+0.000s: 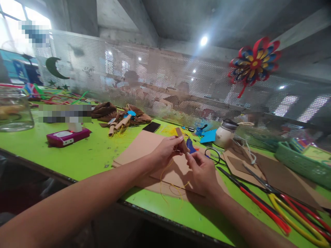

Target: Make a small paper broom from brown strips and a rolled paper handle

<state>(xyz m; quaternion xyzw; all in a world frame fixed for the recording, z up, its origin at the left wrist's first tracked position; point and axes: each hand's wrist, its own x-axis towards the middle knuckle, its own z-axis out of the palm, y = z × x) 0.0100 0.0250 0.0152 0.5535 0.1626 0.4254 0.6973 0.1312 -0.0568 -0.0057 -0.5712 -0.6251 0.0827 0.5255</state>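
Observation:
Between my two hands is a narrow folded strip of brown paper (182, 140), held tilted above a stack of brown paper sheets (147, 139). My left hand (169, 147) pinches the strip near its middle. At the strip's lower end, the fingers of my right hand (203, 168) are closed on it. Yellow thread (161, 184) hangs below my hands and loops over the sheets; where it starts is hidden by my fingers. Just behind the strip stands a blue pointed bottle (190, 145), partly covered by my right hand.
Scissors with yellow and red handles (278, 198) lie at right, near brown sheets (284, 175) and a green basket (297, 162). A white jar (225, 133), black phone (151, 127) and folded paper fans (139, 115) stand behind. A purple power strip (67, 137) sits left.

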